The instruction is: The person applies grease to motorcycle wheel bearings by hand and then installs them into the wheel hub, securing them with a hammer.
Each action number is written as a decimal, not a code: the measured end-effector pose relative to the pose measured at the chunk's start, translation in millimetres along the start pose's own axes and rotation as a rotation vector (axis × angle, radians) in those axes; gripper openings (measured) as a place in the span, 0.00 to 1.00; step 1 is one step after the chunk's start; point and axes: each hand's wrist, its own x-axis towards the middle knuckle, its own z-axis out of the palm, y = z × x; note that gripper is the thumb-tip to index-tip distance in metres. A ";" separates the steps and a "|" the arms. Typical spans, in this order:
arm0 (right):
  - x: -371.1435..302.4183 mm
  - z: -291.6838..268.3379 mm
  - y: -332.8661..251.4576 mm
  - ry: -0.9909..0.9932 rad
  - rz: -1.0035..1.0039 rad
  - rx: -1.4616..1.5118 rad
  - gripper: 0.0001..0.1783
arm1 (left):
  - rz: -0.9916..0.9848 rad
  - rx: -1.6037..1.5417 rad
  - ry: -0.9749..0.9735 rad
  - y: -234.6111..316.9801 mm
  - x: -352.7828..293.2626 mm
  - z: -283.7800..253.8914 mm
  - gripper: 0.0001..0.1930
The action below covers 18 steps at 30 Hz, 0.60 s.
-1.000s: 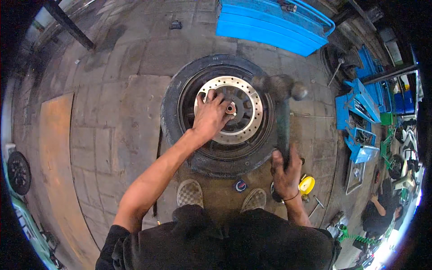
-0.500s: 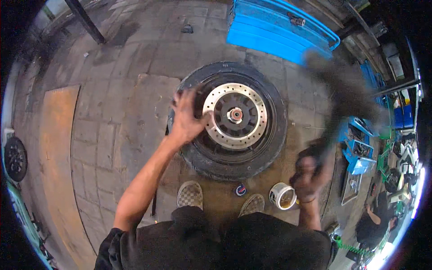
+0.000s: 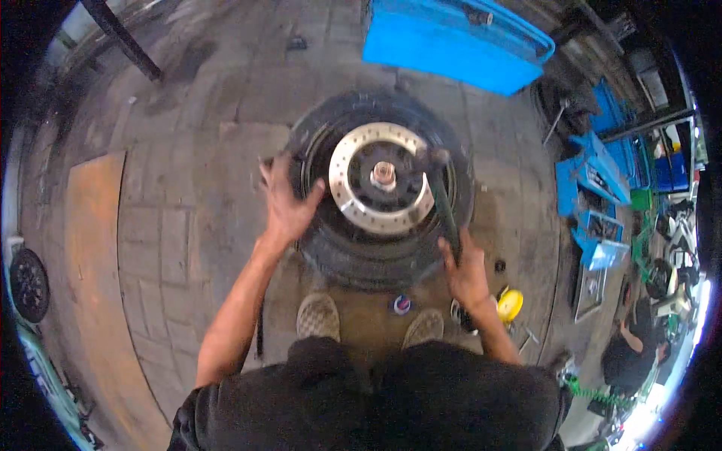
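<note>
A motorcycle wheel with a black tyre (image 3: 361, 267) lies flat on the floor before me, its holed silver brake disc (image 3: 347, 201) facing up. A copper-coloured piece (image 3: 383, 173) stands at the hub. My left hand (image 3: 288, 210) is at the tyre's left edge, thumb over the sidewall and fingers spread apart. My right hand (image 3: 468, 274) is closed round the dark handle of a hammer (image 3: 444, 203). The blurred hammer head is over the right part of the disc; whether it touches cannot be told.
Beyond the wheel stands a blue metal toolbox (image 3: 451, 49); an opened blue toolbox (image 3: 598, 180) is at right. A small blue-and-white tin (image 3: 402, 304) lies between my shoes, a yellow round object (image 3: 510, 306) beside my right forearm. A brown board (image 3: 98, 278) lies left. Another person (image 3: 632, 346) is far right.
My right hand has swung the hammer from the right over to the disc. My left hand has shifted left to the tyre's outer edge. The view has moved slightly.
</note>
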 end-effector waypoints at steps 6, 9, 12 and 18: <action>-10.3 -9.9 2.5 0.025 0.018 0.220 0.23 | 0.225 0.286 -0.391 41.8 19.5 64.8 0.29; -13.2 -16.1 -4.3 0.023 -0.001 0.137 0.22 | 0.346 0.360 -0.448 41.1 22.0 87.2 0.27; -14.6 -17.6 -2.4 0.045 -0.044 0.177 0.21 | 0.358 0.403 -0.456 41.1 21.5 93.1 0.25; -7.4 -40.9 -25.7 0.014 -0.088 0.198 0.20 | 0.286 0.316 -0.444 40.7 24.9 88.8 0.30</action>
